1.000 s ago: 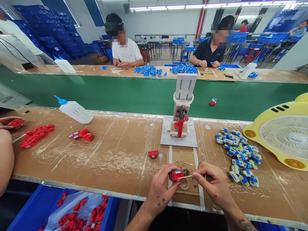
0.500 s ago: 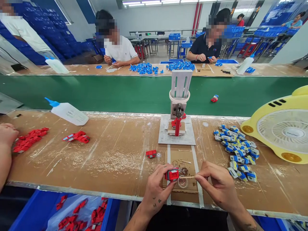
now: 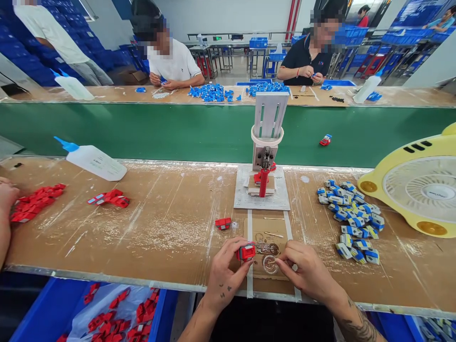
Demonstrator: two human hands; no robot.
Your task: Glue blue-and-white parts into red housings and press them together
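Left hand comes up from the near edge on a slanting forearm, small dark marks on its back, and I see it gripping a red toy piece between a raised thumb and curled fingers. That piece sits at the fingertips, off the bench, its light window strip turned upward. Right hand reaches in from the other side, wrist angled inward, tattooed forearm trailing back; its thumb and forefinger pinch a thin stick. The stick points toward the left hand, over a clear round dish lying between the hands; from here I cannot tell whether the tip touches it.

Just ahead of the left hand lies a lone red piece. Farther out beyond both hands stands a metal press with a red handle. Beyond the right hand, out to its right, I have a pile of blue-and-white pieces and a yellow fan; its hub badge carries lettering too small for me to read. Well out to the left of the left hand, a white bottle leans toward its blue nozzle, its dark printed lines equally illegible at this range.
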